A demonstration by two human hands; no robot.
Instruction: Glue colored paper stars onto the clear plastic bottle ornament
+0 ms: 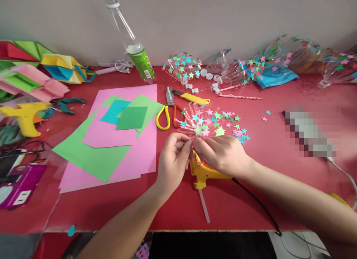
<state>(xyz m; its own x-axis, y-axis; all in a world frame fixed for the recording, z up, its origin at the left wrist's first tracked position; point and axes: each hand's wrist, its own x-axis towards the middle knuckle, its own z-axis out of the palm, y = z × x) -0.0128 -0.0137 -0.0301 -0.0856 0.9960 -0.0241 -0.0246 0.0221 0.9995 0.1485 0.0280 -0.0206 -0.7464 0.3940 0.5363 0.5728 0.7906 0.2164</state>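
Status: looks mid-job, est only. Work in hand = clear plastic piece (pixel 190 119), approx ctr of the red table (pixel 240 214), right at the fingertips. Done, as far as I can judge: star-covered clear pieces (pixel 188 60) along the back wall look finished or close to it, & the piece in work has some stars at/on it. Left: loose stars (pixel 238 133) lie in a heap just R of it, so prob more to attach; can't confirm which of the nearest ones are stuck vs just lying there. Piece looks transparent, cut into thin strips fanning to the back & L, shiny, prob flimsy; pink/blue/green stars cluster over its near side, rest hidden. L hand (pixel 173 155): thumb + index pinched together at near edge of piece. R hand (pixel 227 153): fingers curled in, tips meeting L's. Whatever's between the tips is too small to ID. Yellow glue gun (pixel 201 172) is partly under R hand, glue stick (pixel 204 207) poking out toward table edge; can't tell if hand touches gun. Snips (pixel 163 125) & yellow cutter (pixel 195 99) sit just behind, pink sheet (pixel 147 140) + green sheet (pixel 103 162) off to L.
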